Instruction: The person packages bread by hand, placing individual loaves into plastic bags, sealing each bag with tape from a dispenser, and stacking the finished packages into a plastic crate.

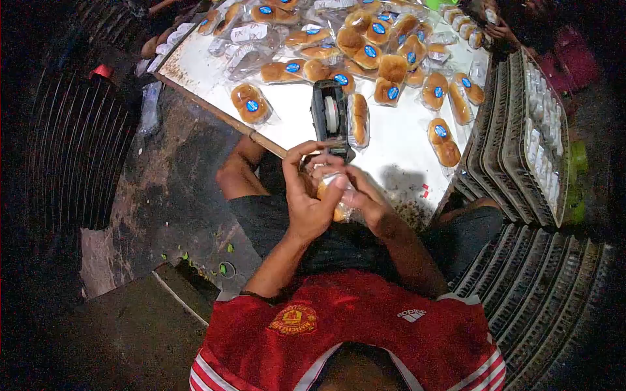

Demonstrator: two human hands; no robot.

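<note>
Head view: left hand (305,195) and right hand (365,199) both closed around one wrapped bun (336,195), held just below the table (398,150) edge, over the lap. Tape dispenser (329,117) stands at twelve o'clock from the hands, nearly touching the fingertips. Labelled bun packs (378,45) lie beyond; stacked trays (521,143) at two o'clock.

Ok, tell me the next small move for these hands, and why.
Probably draw the bagged bun up to the tape dispenser. Both the left hand and right hand pinch its wrap just below the dispenser, and no blue sticker shows on it.
</note>
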